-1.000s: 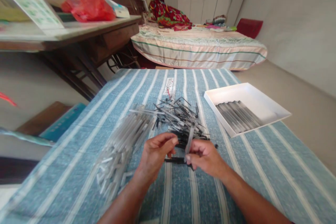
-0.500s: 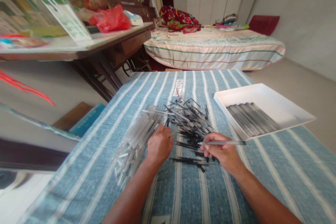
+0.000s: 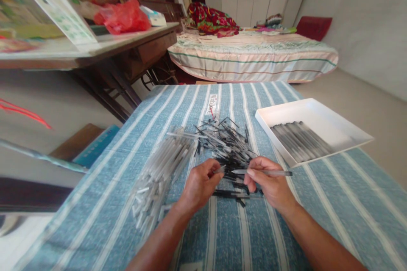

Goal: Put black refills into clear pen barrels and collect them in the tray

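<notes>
My right hand (image 3: 270,180) pinches a slim pen (image 3: 276,173) held nearly level, its pointed tip facing left. Facing that tip, my left hand (image 3: 200,180) is closed on a small greyish piece (image 3: 221,169) that looks like a pen cap. A narrow gap separates the cap from the pen tip. Beneath and behind both hands lies a loose heap of black refills and small black parts (image 3: 227,142). Left of my left hand is a pile of clear pen barrels (image 3: 165,159), with short whitish caps (image 3: 146,203) at its near end.
At the right, a shallow white box (image 3: 337,129) holds a row of pens (image 3: 299,139). A striped blue cloth (image 3: 111,203) covers the table. A label strip (image 3: 212,103) lies behind the heap. Beyond are a side desk with a red bag (image 3: 124,17) and a bed (image 3: 254,57).
My left hand has come from the barrel pile toward the right, now with a small cap-like piece near the pen tip. My right hand still holds the pen. The view has shifted slightly.
</notes>
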`<state>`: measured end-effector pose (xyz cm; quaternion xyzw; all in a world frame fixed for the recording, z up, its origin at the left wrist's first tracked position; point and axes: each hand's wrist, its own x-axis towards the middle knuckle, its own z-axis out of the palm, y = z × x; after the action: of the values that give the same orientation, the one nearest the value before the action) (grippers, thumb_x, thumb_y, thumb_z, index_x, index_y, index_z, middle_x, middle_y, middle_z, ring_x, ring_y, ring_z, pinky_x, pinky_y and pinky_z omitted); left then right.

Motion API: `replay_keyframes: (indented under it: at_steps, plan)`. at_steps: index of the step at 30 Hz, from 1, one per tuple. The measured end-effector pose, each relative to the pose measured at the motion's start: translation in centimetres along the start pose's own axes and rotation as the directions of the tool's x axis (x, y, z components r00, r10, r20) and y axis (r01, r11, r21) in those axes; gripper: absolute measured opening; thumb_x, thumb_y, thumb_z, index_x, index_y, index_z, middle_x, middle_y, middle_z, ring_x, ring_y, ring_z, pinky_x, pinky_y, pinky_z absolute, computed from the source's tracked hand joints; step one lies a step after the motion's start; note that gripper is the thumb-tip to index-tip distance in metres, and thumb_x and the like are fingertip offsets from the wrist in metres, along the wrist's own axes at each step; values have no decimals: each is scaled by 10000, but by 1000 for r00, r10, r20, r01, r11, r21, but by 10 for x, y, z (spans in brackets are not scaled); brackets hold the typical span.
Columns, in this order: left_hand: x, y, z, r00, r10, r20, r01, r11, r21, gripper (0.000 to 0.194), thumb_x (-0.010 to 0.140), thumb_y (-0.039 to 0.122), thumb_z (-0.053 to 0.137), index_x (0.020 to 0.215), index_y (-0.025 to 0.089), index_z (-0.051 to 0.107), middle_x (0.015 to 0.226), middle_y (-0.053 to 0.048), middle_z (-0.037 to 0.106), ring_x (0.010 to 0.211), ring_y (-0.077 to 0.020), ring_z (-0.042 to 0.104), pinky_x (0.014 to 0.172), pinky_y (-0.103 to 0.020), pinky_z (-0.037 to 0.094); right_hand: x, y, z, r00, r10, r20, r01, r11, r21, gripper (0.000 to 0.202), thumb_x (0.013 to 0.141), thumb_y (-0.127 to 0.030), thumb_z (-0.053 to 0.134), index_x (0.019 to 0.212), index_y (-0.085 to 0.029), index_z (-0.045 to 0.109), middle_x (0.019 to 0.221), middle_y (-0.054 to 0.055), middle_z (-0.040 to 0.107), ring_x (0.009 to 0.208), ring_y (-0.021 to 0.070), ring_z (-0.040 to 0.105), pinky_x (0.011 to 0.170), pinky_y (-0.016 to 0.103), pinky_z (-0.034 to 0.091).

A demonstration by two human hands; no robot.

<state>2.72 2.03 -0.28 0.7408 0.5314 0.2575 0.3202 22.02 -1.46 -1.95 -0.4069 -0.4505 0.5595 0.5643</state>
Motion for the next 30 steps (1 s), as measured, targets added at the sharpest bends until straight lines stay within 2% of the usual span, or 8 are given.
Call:
replay_keyframes:
  at_steps: [4, 9, 21, 26, 30]
  plan:
    - [-5, 10, 4, 996, -11, 83, 31, 969, -244, 88, 758, 246, 572, 725, 171, 541, 551, 66, 453, 502, -83, 409, 494, -191, 318, 0, -1, 1, 1000, 2, -9, -1, 1000, 22, 160, 781, -295, 639, 727, -154, 588, 582, 8, 654, 406, 89, 526, 400, 203, 419]
    - [-5, 10, 6, 985, -3, 172, 72, 915, -397, 97, 750, 233, 588, 714, 156, 542, 595, 50, 490, 539, -81, 427, 508, -188, 323, 0, -2, 1, 1000, 8, 8, -9, 996, 89, 162, 804, -297, 611, 732, -152, 612, 593, 20, 671, 401, 97, 535, 399, 212, 423]
    - [-8, 13, 7, 974, -55, 220, 170, 819, -548, 155, 747, 301, 620, 773, 148, 628, 599, 27, 519, 521, -82, 424, 476, -184, 327, -2, -2, 3, 998, 57, 38, -61, 995, 85, 176, 788, -311, 629, 719, -152, 600, 559, 9, 658, 383, 95, 530, 395, 208, 413]
    - [-10, 13, 11, 975, -121, 185, 210, 778, -593, 179, 715, 321, 655, 778, 154, 662, 518, 41, 507, 449, -71, 396, 434, -185, 310, -2, -3, 5, 996, 77, 43, -81, 991, 110, 185, 788, -306, 630, 702, -156, 564, 507, -19, 624, 349, 72, 473, 363, 181, 349]
    - [-10, 13, 12, 972, -166, 164, 233, 723, -650, 182, 679, 319, 683, 745, 150, 667, 466, 52, 488, 404, -60, 381, 406, -181, 298, -3, -3, 8, 997, 68, 46, -74, 988, 138, 196, 786, -304, 632, 683, -160, 548, 506, -26, 625, 341, 70, 474, 356, 177, 344]
